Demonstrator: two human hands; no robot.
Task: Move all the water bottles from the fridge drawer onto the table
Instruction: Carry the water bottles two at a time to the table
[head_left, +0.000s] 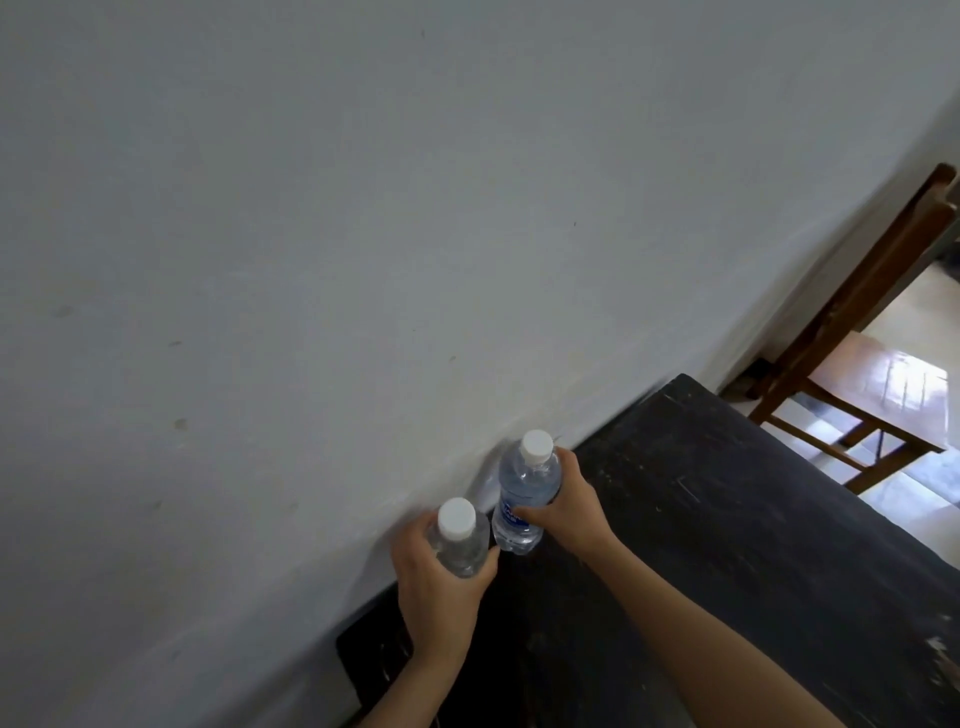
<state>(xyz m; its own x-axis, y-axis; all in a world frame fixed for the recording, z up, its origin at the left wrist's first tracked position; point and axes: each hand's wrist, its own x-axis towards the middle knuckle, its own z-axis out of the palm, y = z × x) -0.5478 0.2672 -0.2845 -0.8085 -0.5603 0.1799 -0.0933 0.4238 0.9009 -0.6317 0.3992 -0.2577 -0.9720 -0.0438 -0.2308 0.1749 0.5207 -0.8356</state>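
Two clear water bottles with white caps stand upright side by side at the back edge of a dark, scuffed table (727, 519), close to the white wall. My left hand (441, 587) is wrapped around the nearer, left bottle (460, 540). My right hand (569, 506) grips the farther bottle (524, 493), which carries a blue label. The two bottles nearly touch. The right bottle's base rests on the tabletop; the left bottle's base is hidden by my hand. No fridge or drawer is in view.
A white wall (363, 234) fills most of the view right behind the bottles. A brown wooden chair (878, 374) stands on a glossy tiled floor beyond the table's right end.
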